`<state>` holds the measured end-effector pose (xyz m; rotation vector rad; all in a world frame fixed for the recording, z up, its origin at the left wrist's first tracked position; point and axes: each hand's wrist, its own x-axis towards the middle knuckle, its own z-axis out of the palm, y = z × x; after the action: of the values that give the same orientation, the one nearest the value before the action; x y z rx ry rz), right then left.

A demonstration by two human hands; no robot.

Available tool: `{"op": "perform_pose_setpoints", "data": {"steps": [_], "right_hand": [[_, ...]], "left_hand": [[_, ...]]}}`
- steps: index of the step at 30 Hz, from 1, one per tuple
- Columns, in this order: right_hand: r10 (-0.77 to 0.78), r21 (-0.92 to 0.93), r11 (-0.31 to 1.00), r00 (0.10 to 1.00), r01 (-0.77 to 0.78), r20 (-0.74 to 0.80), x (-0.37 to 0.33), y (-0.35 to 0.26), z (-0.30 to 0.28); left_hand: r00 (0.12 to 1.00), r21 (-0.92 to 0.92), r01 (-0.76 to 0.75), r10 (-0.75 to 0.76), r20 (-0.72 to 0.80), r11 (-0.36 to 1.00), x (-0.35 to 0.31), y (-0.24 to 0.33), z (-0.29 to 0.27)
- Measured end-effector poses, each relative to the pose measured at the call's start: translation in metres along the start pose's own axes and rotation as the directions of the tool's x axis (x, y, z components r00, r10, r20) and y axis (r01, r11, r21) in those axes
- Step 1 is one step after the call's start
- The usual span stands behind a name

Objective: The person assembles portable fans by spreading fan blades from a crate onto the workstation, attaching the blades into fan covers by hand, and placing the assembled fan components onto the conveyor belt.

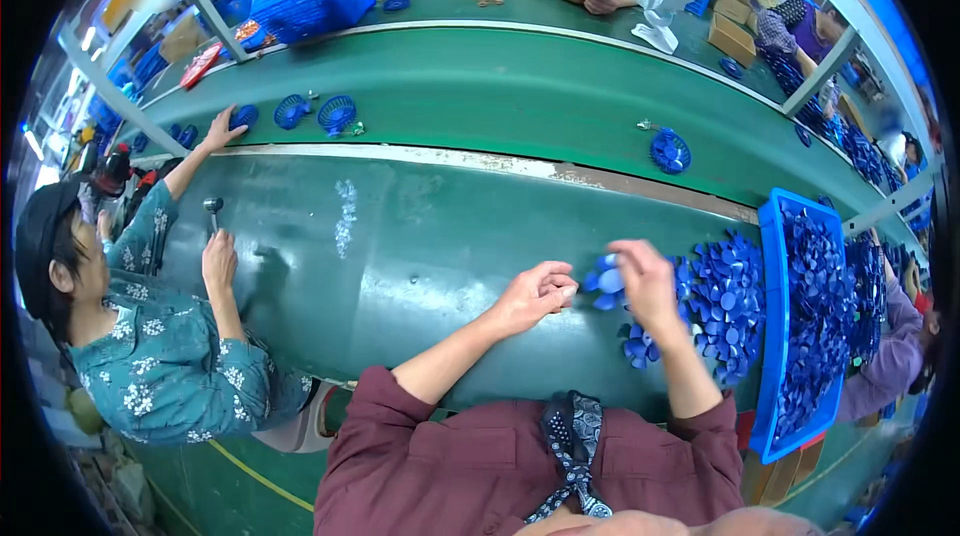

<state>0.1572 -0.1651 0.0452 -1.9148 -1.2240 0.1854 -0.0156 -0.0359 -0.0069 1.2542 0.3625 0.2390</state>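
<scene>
My left hand (535, 299) is over the green work table (440, 226), fingers curled and thumb pressed against them. Whatever is between those fingers is too small or hidden to make out. To its right, my right hand (648, 286) is smeared by motion, its fingers bent down. Beside its fingertips is a blurred cluster of blue plastic pieces (604, 282); whether any is gripped cannot be seen. A loose pile of small blue pieces with rounded, petal-like shapes (728, 301) spreads from beneath my right hand toward a blue tray (773, 336).
More blue pieces fill the tray. Beyond the table's raised edge runs a green conveyor belt (480, 86) bearing round blue slotted parts (670, 151). At left a co-worker (170, 356) reaches onto the belt, the other hand near a small metal-headed tool (213, 206). People sit across the belt.
</scene>
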Motion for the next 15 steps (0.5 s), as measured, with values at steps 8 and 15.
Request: {"op": "perform_pose_setpoints", "data": {"steps": [8,15], "right_hand": [[-0.134,0.057,0.99,0.978,0.126,0.161,-0.006,-0.031,0.032],[-0.004,0.055,0.998,0.954,-0.013,0.3,-0.003,-0.03,0.026]], "left_hand": [[0.994,0.019,0.003,-0.001,-0.11,1.0,-0.001,-0.003,-0.002],[0.959,0.096,-0.078,0.101,-0.267,0.992,0.002,0.001,-0.007]]}}
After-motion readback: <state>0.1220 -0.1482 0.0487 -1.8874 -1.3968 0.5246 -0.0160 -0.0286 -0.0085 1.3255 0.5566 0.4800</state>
